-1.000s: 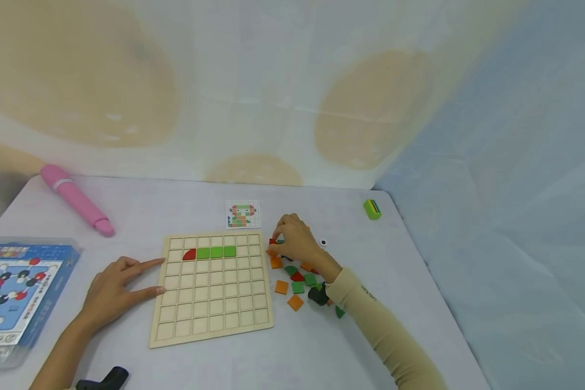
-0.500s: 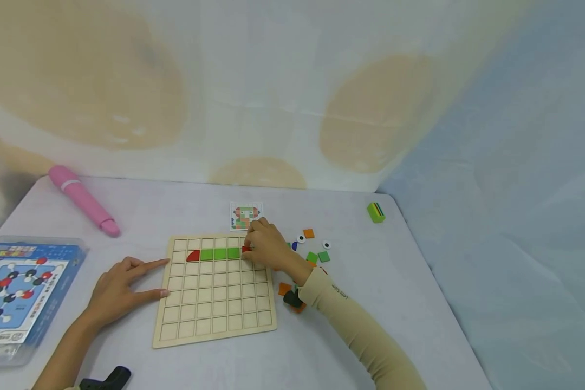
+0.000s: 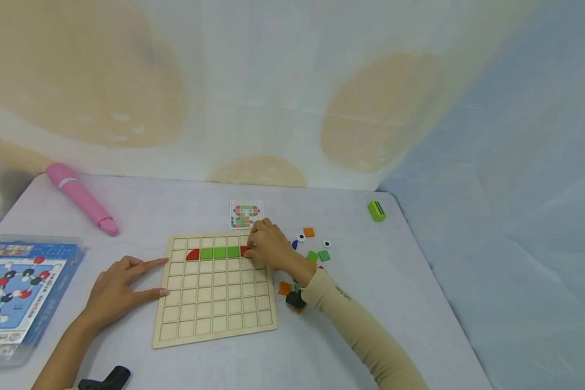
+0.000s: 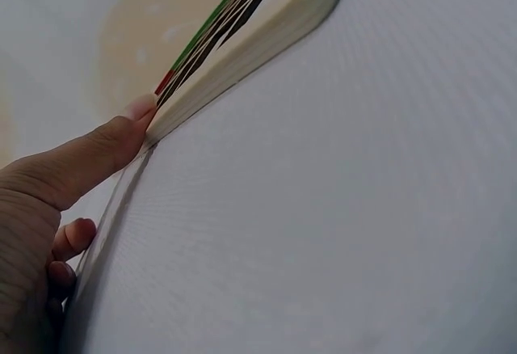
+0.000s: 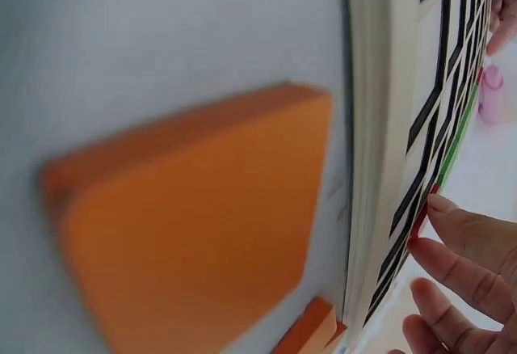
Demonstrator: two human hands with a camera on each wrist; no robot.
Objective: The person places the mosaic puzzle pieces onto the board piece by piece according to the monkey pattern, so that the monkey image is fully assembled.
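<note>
- Presently, your right hand (image 3: 273,246) pinches a red piece (image 3: 244,251) between thumb and forefinger, at the right end of a row of green squares (image 3: 220,253) on the grid board (image 3: 203,295).
- Your left hand (image 3: 117,290) has thumb and forefinger spread, both tips touching the board's left edge.
- Handling, as judged: the red piece should be light, stiff and hard to break. Its face looks smooth and may slide under a dry fingertip. Your fingers cover part of it, so its full outline cannot be confirmed.
- Recommended hold: opposite edges, low pressure, face level with the cell. Ridges between cells could catch a tilted piece.
- The board appears rigid and fairly light, so a sideways push could shift it; the left edge is a sound bracing point.
- At the row's left end sits a second red piece (image 3: 193,254), rounded on one side.
- Obstructions: loose pieces crowd the right side beneath your forearm, including an orange square (image 3: 285,287) just beside the board. A dropping sleeve (image 3: 365,325) could sweep them.
- Behind the board, a pattern card (image 3: 246,215) lies near your knuckles.
- Well apart on the worktop (image 3: 322,346): a pink cylinder (image 3: 83,200), a boxed set (image 3: 21,292) and a green striped block (image 3: 376,211). None impedes you.
</note>
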